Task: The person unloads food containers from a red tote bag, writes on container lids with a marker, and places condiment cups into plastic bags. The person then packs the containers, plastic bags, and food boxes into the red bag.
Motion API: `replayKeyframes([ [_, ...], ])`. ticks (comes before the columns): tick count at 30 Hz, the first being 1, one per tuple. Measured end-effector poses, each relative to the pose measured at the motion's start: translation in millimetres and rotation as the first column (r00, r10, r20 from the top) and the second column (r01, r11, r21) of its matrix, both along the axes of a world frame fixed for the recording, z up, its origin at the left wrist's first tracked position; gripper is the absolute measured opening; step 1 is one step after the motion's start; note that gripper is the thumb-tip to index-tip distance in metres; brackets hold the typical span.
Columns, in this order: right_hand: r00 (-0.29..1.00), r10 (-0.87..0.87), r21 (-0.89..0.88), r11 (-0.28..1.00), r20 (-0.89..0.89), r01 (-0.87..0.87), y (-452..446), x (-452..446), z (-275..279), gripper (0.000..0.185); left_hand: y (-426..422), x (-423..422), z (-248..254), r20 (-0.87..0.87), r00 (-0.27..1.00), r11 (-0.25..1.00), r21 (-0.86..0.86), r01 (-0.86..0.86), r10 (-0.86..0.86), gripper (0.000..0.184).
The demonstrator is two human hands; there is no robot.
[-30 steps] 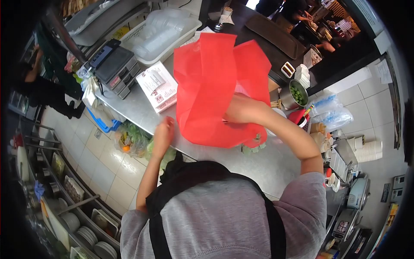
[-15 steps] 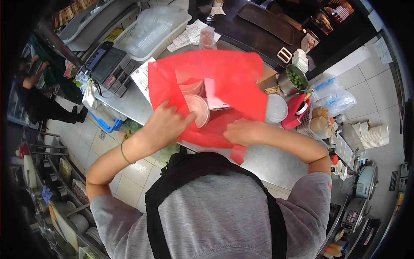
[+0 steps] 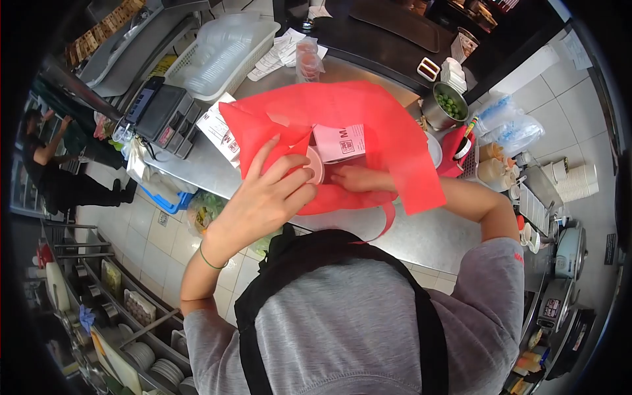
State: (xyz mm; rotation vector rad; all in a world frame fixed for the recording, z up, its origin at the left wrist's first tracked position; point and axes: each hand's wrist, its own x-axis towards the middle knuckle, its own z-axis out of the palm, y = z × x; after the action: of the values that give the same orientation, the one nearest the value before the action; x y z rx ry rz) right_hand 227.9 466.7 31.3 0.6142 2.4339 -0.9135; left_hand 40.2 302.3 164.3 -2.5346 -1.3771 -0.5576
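A red fabric bag point(image 3: 401, 151) lies open on the steel counter point(image 3: 421, 237). Inside it are a white printed box point(image 3: 339, 139) and a round lidded tub point(image 3: 316, 166). My left hand point(image 3: 280, 187) is over the bag's near left side, fingers spread, with fingertips against the red fabric and by the tub. My right hand point(image 3: 355, 178) reaches into the bag, right of the tub and just below the box; part of its fingers is hidden in there, so its grip is unclear.
Behind the bag are wrapped cups point(image 3: 308, 59), paper slips and a basket of clear containers point(image 3: 224, 56). A pot of green items point(image 3: 446, 105), sauce bottles and stacked bowls stand right. Another person point(image 3: 49, 151) stands at far left, near shelves of plates.
The bag was raised with its contents hidden, then opened, showing the tub and box. My left hand moved up onto it and spread its fingers. My right hand has gone into the bag.
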Motion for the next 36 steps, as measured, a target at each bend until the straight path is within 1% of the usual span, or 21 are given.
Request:
replayKeyframes([
  [3,0.979,-0.159,-0.049,0.987,-0.129,0.154,4,-14,-5,0.025,1,-1,0,0.033,0.999,1.000,0.013,-0.011,0.011,0.014],
  [6,0.932,-0.292,-0.107,0.955,-0.214,0.275,3,-29,-14,0.025,1,-3,-1,0.055,0.998,1.000,0.013,-0.022,0.021,0.015],
  [10,0.872,-0.414,-0.182,0.908,-0.260,0.377,0,-46,-23,0.026,3,-8,1,0.048,0.999,1.000,-0.020,-0.024,0.024,0.014],
  [14,0.826,-0.489,-0.248,0.868,-0.281,0.430,-1,-55,-31,0.026,9,-14,13,0.051,0.999,1.000,0.012,-0.013,0.013,0.013],
  [16,0.807,-0.521,-0.285,0.847,-0.280,0.448,-2,-57,-33,0.027,13,-14,12,0.053,0.998,1.000,0.018,-0.021,0.020,0.014],
  [19,0.791,-0.557,-0.358,0.814,-0.254,0.458,-8,-51,-23,0.027,19,-14,6,0.047,0.998,1.000,0.002,0.030,-0.030,0.015],
  [21,0.786,-0.581,-0.424,0.779,-0.209,0.463,-13,-41,-1,0.027,15,-15,5,0.056,0.998,0.998,-0.049,0.040,-0.037,0.016],
  [22,0.782,-0.593,-0.453,0.760,-0.193,0.465,-17,-37,9,0.028,12,-18,5,0.055,0.997,0.997,-0.058,0.052,-0.049,0.016],
  [24,0.777,-0.615,-0.517,0.712,-0.132,0.475,-25,-26,46,0.028,8,-23,7,0.044,0.999,0.998,-0.061,0.007,-0.004,0.014],
  [26,0.763,-0.638,-0.554,0.674,-0.103,0.489,-31,-18,66,0.028,9,-20,7,0.060,0.998,0.997,-0.071,0.013,-0.009,0.014],
  [29,0.742,-0.665,-0.591,0.633,-0.084,0.500,-36,-15,75,0.029,11,-19,10,0.067,0.997,0.996,-0.077,0.054,-0.049,0.014],
  [32,0.724,-0.686,-0.613,0.604,-0.073,0.510,-39,-15,82,0.029,8,-23,13,0.070,0.997,0.995,-0.089,0.037,-0.031,0.013],
  [34,0.711,-0.700,-0.627,0.584,-0.067,0.516,-38,-14,86,0.030,8,-26,12,0.048,0.999,0.991,-0.133,0.015,-0.008,0.013],
  [36,0.699,-0.713,-0.639,0.566,-0.061,0.521,-35,-13,92,0.030,5,-32,17,0.031,0.999,0.993,-0.114,-0.013,0.016,0.013],
])
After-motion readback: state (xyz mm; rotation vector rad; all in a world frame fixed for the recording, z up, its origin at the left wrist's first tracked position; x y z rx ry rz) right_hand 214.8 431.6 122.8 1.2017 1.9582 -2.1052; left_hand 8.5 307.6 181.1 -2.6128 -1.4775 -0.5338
